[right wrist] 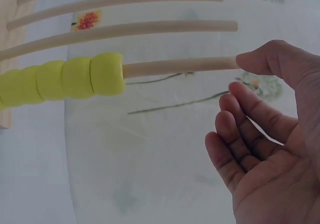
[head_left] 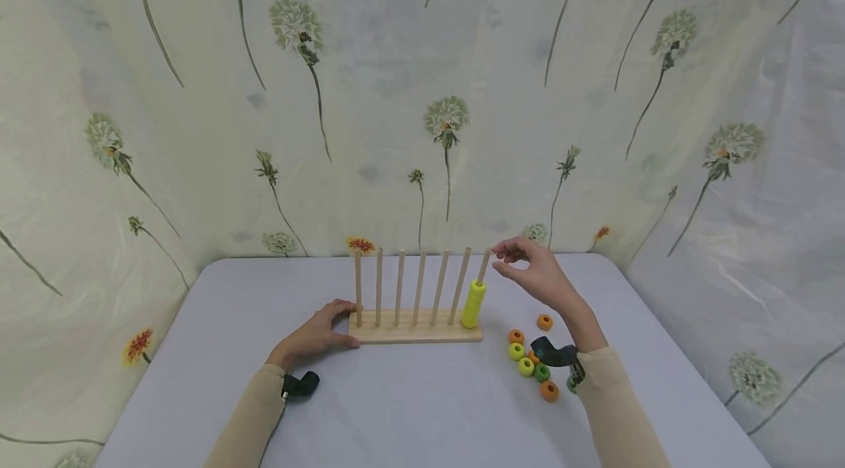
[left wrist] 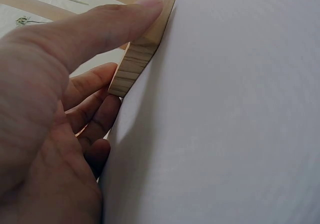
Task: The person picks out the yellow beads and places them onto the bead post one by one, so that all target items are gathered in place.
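Note:
A wooden peg rack [head_left: 414, 336] with a row of upright pegs stands on the table. My left hand [head_left: 321, 330] grips its left end; in the left wrist view the thumb [left wrist: 145, 6] lies along one side of the base [left wrist: 132, 69] and the fingers are at the other. Several yellow beads [head_left: 473, 304] are stacked on the rightmost peg [right wrist: 180, 66], whose upper part is bare. By that peg's top is my right hand [head_left: 536, 271], holding nothing. Its thumb tip [right wrist: 250, 60] appears at the peg's end, and the loosely bent fingers are apart from it.
Loose beads lie on the table right of the rack: orange [head_left: 549, 390], yellow [head_left: 526, 367] and green [head_left: 542, 373] ones, some partly behind the right wrist camera [head_left: 554, 352]. A flower-printed curtain [head_left: 370, 123] hangs behind the white table [head_left: 409, 409].

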The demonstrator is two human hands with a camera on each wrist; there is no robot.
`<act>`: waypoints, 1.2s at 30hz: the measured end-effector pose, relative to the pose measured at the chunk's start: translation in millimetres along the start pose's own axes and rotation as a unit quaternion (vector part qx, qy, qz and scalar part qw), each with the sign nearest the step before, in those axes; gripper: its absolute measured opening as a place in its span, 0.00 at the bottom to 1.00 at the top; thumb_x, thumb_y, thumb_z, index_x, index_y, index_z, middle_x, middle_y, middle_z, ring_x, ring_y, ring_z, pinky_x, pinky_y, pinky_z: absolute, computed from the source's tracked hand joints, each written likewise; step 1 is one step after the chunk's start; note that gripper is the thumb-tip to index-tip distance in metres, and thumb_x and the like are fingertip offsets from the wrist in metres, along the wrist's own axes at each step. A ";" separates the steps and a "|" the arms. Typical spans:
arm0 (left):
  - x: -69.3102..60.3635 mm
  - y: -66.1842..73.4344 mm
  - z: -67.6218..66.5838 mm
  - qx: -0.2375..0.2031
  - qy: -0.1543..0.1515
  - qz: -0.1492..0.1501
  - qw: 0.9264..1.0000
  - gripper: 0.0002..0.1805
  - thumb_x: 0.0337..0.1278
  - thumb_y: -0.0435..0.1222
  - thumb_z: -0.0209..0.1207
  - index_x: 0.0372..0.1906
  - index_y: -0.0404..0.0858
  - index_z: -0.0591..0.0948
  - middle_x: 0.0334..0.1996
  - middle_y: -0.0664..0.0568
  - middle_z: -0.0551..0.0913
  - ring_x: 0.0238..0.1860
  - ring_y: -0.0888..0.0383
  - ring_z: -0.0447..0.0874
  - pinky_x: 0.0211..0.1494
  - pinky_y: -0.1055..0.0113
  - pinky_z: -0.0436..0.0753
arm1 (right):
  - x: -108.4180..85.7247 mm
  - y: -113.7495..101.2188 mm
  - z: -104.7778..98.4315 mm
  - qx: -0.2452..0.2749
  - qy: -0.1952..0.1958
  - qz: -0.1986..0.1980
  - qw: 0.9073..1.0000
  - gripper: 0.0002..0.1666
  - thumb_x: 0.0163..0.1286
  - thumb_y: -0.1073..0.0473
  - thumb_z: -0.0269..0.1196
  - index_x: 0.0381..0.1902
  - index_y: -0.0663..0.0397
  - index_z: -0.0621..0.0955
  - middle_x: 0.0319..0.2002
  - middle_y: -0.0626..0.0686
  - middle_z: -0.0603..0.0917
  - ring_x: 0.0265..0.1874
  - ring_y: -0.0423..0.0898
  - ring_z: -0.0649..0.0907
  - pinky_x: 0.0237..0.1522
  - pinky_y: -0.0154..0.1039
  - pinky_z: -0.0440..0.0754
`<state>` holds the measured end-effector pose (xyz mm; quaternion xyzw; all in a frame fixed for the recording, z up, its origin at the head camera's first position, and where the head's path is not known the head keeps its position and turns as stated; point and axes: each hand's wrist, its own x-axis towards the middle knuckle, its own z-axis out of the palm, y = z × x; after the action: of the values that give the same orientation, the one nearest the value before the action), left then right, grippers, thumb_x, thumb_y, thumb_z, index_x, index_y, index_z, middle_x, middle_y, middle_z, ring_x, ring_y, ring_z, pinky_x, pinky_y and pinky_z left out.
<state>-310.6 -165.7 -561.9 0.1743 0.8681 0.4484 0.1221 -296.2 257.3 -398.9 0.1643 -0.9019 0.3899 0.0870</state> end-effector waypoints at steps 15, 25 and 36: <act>-2.2 2.3 0.3 0.003 -0.001 -0.016 1.000 0.44 0.40 0.54 0.73 0.66 0.47 0.70 0.69 0.54 0.65 0.74 0.48 0.54 0.75 0.44 0.54 | -33.4 40.2 8.8 -0.034 -0.020 0.045 0.998 0.21 0.64 0.49 0.66 0.51 0.51 0.78 0.47 0.52 0.82 0.45 0.47 0.80 0.47 0.42 0.81; -1.7 2.8 -0.2 0.008 0.003 -0.015 1.000 0.44 0.39 0.55 0.73 0.65 0.47 0.71 0.68 0.54 0.66 0.74 0.49 0.55 0.75 0.44 0.55 | -55.8 67.1 15.8 -0.026 -0.048 0.084 0.995 0.21 0.64 0.49 0.67 0.50 0.52 0.78 0.47 0.55 0.82 0.45 0.47 0.79 0.44 0.38 0.81; -0.5 -0.1 0.7 0.006 0.001 -0.009 1.000 0.44 0.39 0.54 0.73 0.65 0.46 0.71 0.67 0.54 0.67 0.73 0.49 0.56 0.75 0.45 0.56 | -75.1 83.5 21.3 -0.020 -0.071 0.114 0.991 0.20 0.64 0.55 0.66 0.51 0.56 0.78 0.46 0.57 0.82 0.42 0.46 0.78 0.43 0.34 0.80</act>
<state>-310.0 -165.5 -562.3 0.1674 0.8725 0.4419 0.1243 -257.3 312.5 -491.1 0.0860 -0.9262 0.3666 -0.0192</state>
